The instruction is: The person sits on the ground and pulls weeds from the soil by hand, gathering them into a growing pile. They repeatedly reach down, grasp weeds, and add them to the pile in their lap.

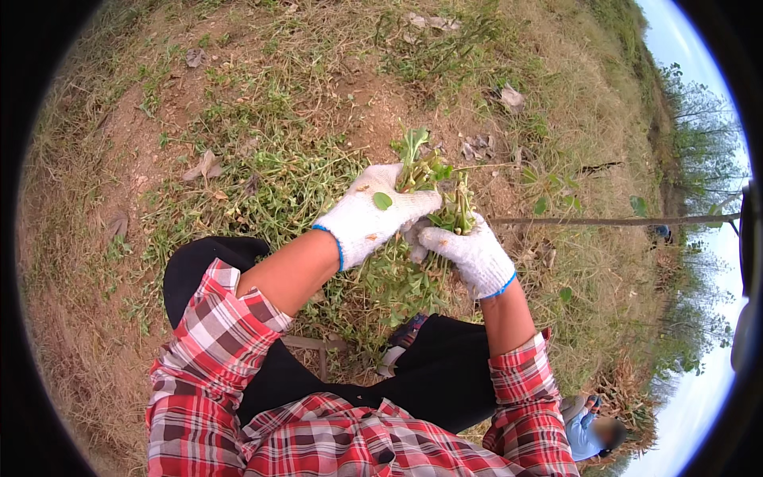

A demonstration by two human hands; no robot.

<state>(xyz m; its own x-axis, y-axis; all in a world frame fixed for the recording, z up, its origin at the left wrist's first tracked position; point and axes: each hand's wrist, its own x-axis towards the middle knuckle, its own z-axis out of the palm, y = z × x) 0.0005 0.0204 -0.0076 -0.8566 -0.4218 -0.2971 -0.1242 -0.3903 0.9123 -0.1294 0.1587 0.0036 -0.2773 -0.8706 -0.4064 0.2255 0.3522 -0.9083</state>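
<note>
Both my hands wear white knitted work gloves with blue cuffs and meet in front of me. My left hand (pixel 381 203) is closed around a small bunch of green stems (pixel 417 167), whose ends and a few leaves stick out above the thumb. A single oval leaf (pixel 382 201) lies on the back of that glove. My right hand (pixel 468 247) grips another bundle of cut or broken stems (pixel 458 203). Leafy greenery (pixel 411 283) shows below the two gloves; how much of it belongs to the bundles I cannot tell. The fingers partly hide one another.
Cut greenery (pixel 274 173) covers the dry, grassy soil ahead. A thin woody stem (pixel 614 221) extends rightward. Between my legs is part of a wooden frame (pixel 313 342), beside a shoe (pixel 390 361). A person in light blue (pixel 581 435) sits at the lower right.
</note>
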